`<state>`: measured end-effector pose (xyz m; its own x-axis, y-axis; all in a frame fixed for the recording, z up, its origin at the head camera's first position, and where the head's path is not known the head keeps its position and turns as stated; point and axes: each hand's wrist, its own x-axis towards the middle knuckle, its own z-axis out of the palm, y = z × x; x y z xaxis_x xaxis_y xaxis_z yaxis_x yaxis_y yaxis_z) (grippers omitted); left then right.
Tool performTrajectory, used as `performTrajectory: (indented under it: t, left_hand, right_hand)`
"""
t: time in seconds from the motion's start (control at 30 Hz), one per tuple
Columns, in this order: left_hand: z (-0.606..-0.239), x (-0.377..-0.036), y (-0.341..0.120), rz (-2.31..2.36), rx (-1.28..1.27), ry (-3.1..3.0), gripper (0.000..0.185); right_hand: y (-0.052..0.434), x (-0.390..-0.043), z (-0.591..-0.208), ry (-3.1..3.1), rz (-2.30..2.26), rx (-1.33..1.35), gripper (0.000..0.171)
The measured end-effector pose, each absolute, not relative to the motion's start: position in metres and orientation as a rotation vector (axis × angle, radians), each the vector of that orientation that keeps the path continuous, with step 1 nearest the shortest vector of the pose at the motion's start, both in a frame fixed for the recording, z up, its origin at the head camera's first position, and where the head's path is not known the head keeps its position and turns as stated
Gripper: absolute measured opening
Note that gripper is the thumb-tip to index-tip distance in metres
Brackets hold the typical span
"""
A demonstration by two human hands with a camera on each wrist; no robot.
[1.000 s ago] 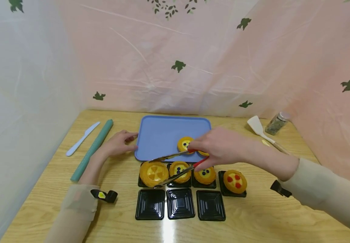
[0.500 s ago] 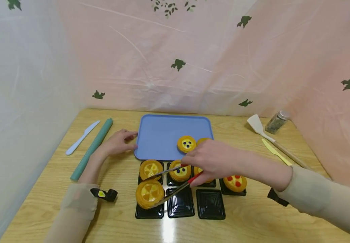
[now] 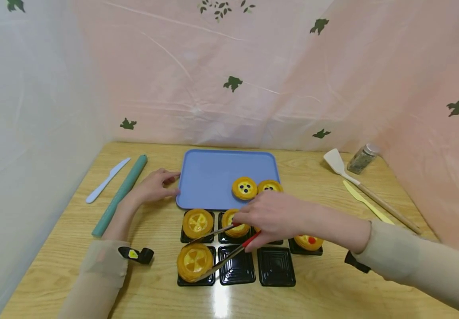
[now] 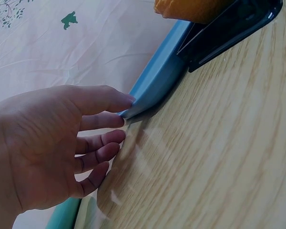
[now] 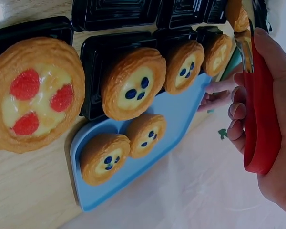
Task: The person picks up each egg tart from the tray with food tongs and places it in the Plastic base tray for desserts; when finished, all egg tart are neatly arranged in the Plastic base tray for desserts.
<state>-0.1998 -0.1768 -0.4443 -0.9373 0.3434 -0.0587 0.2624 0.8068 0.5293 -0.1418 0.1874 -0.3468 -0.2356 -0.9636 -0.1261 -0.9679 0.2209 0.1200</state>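
Note:
My right hand (image 3: 269,219) grips red-handled metal tongs (image 5: 263,109). In the head view the tong arms reach left, their tips at either side of an egg tart (image 3: 194,261) with wedge-shaped yellow topping. That tart sits over the front-left black square tray (image 3: 211,280). My left hand (image 3: 155,186) is spread at the left edge of the blue tray (image 3: 213,173), thumb and index fingertips at its rim (image 4: 148,93). Two blueberry-topped tarts (image 3: 244,188) lie at that tray's right front. Behind the gripped tart sits a similar yellow-topped tart (image 3: 198,223).
Two bare black trays (image 3: 236,266) stand in the front row. Blueberry tarts (image 5: 133,85) and a strawberry-topped tart (image 5: 35,95) sit on black trays. Left lie a blue knife (image 3: 107,179) and green rolling pin (image 3: 121,195); right are a spatula (image 3: 335,160), yellow knife (image 3: 366,201) and shaker jar (image 3: 362,158).
The tongs carried the yellow-topped tart from above the back-left tart forward and down onto the front-left black tray. My left hand stayed at the blue tray's edge.

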Motion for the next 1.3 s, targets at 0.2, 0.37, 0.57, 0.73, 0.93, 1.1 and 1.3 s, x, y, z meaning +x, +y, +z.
performTrajectory:
  t: [0.2, 0.37, 0.57, 0.73, 0.93, 1.1, 1.3]
  left_hand:
    - [-0.4432, -0.1988, -0.1766, 0.803, 0.481, 2.839, 0.065]
    - [-0.4415, -0.1988, -0.1756, 0.794, 0.472, 2.84, 0.066]
    - [-0.4414, -0.1996, -0.1756, 0.791, 0.48, 2.849, 0.065]
    - [-0.4422, -0.1997, -0.1761, 0.797, 0.478, 2.845, 0.065]
    - [-0.4437, -0.2007, -0.1769, 0.791, 0.481, 2.841, 0.067]
    - [-0.4417, -0.2003, -0.1771, 0.802, 0.487, 2.842, 0.067]
    - [-0.4433, -0.1986, -0.1769, 0.805, 0.473, 2.845, 0.066]
  right_hand:
    - [0.1867, -0.1416, -0.3488, 2.443, 0.28, -1.935, 0.061]
    - [0.1882, -0.1417, -0.3513, 2.444, 0.29, -1.935, 0.06]
    - [0.1884, -0.1421, -0.3546, 2.445, 0.307, -1.938, 0.06]
    - [0.1876, -0.1422, -0.356, 2.448, 0.318, -1.936, 0.059]
    - [0.1868, -0.1416, -0.3564, 2.45, 0.297, -1.909, 0.058]
    - [0.1865, -0.1414, -0.3566, 2.452, 0.294, -1.905, 0.058]
    - [0.1865, -0.1414, -0.3568, 2.448, 0.293, -1.914, 0.058]
